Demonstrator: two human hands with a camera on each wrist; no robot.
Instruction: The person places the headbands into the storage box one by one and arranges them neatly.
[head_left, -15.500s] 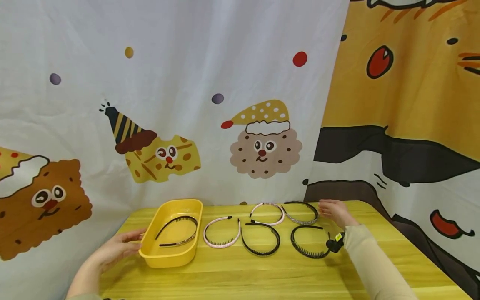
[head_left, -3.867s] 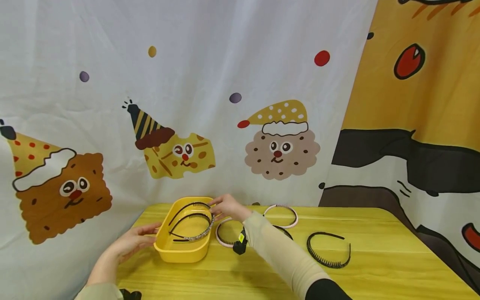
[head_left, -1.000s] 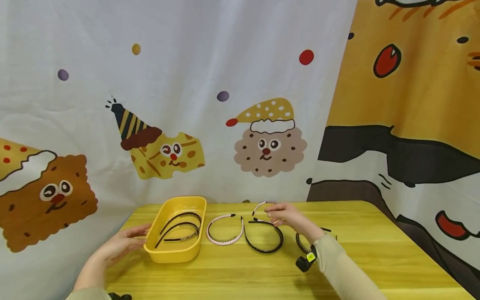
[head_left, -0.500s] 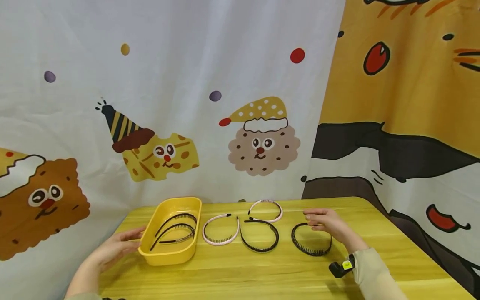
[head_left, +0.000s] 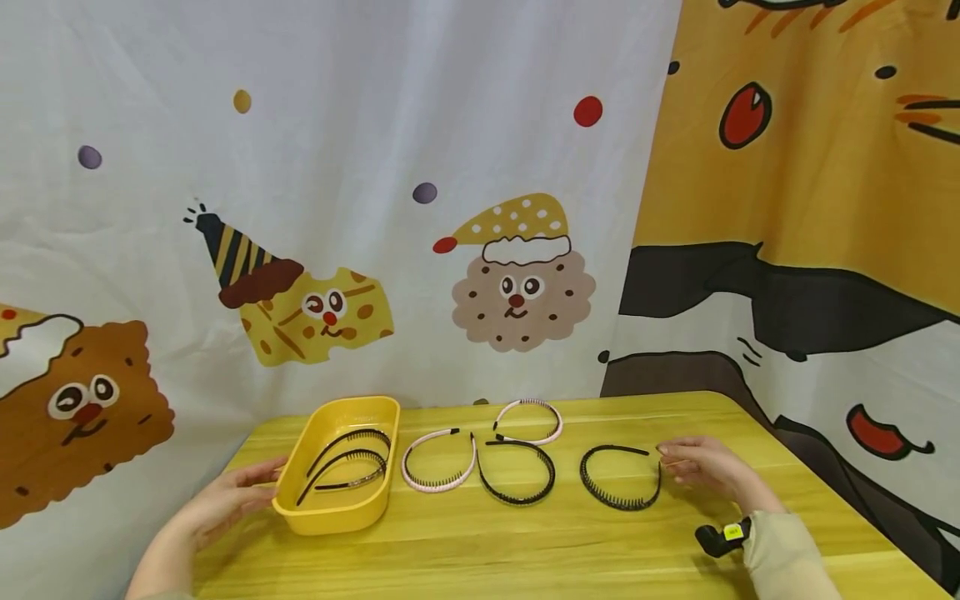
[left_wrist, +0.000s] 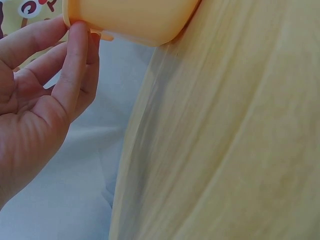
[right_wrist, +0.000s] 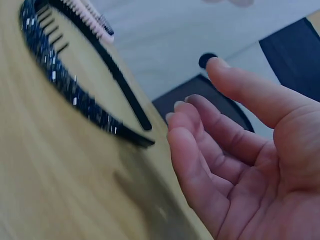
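My left hand [head_left: 228, 502] holds the left rim of a yellow plastic basket [head_left: 330, 522], thumb and fingers at its lip in the left wrist view. Inside the basket lie two dark toothed headbands [head_left: 356, 455], overlapping. My right hand [head_left: 716, 472], fingers loosely bent and holding nothing, hovers just right of a black headband [head_left: 621, 504]. In the right wrist view this black headband shows sparkling beads, its tips close to my fingertips [right_wrist: 180, 142] but apart from them. Left of it lie another black headband [head_left: 525, 500] and a pink headband [head_left: 441, 486], close together.
A second pink headband [head_left: 558, 427] lies near the back of the yellow wood-grain table [head_left: 465, 554]. Behind the table hangs a white curtain [head_left: 330, 167] with cartoon prints. A black wrist camera [head_left: 722, 539] sits on my right wrist.
A silvery headband from the table's back right has gone into the basket, carried by my right hand. That hand has since come back right, beside the black headband. My left hand stays at the basket.
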